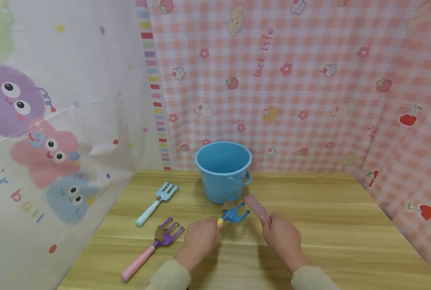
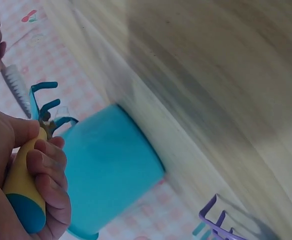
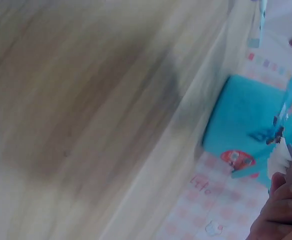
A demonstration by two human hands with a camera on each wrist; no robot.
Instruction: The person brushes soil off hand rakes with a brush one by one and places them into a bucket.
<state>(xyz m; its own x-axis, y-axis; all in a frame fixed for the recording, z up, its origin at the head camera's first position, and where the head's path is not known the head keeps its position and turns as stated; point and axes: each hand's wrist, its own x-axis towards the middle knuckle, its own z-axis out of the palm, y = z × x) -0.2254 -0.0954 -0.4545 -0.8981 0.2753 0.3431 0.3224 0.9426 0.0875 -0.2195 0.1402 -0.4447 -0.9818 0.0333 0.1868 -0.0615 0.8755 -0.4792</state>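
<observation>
My left hand [image 1: 202,239] grips the yellow handle of a small blue hand fork [image 1: 233,216], its tines pointing away in front of the bucket. Brown, mud-like patches cling to the tines. My right hand [image 1: 282,237] holds a brush [image 1: 256,206] with a pinkish-grey back, thumb along its near end. White bristles [image 3: 278,160] show in the right wrist view, right at the fork's dirty tines. Just behind both tools stands a light blue bucket [image 1: 219,185], upright, its handle hanging at the right side.
Left on the wooden table [image 1: 331,225] lie a purple hand fork [image 1: 169,238] with a pink handle and a pale blue hand fork [image 1: 167,192], both bearing brown patches. A pink checked cloth [image 1: 309,92] hangs behind, and a white cartoon-printed sheet [image 1: 103,80] covers the left side.
</observation>
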